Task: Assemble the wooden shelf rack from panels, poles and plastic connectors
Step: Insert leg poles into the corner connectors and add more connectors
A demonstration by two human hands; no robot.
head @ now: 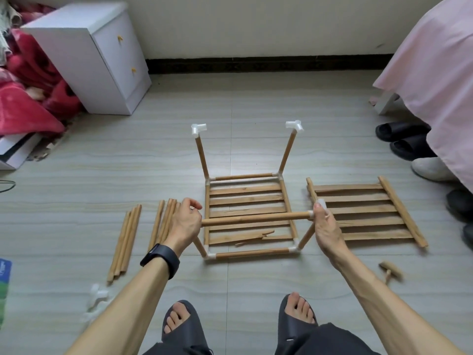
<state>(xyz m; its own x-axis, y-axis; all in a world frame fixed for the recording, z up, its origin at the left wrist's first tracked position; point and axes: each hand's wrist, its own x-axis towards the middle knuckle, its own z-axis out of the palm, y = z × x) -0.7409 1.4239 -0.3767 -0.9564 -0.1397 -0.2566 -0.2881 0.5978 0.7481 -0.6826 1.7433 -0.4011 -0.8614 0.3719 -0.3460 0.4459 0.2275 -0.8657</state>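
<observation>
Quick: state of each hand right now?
Left hand: grips the left end of the pole.
Right hand: grips the white connector on its right end.

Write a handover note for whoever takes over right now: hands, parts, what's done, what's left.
Left hand grips the left end of the crossbar pole. Right hand grips the white connector at the pole's right end, above the near-right upright.
Done: the first slatted panel is framed on the floor, four uprights are in, and the far uprights are capped with corner connectors.
Left: probably seat this crossbar, add more rails from the loose poles on the left, and fit the second panel lying on the right.
Spare connectors lie near-left, the wooden mallet near-right.
</observation>
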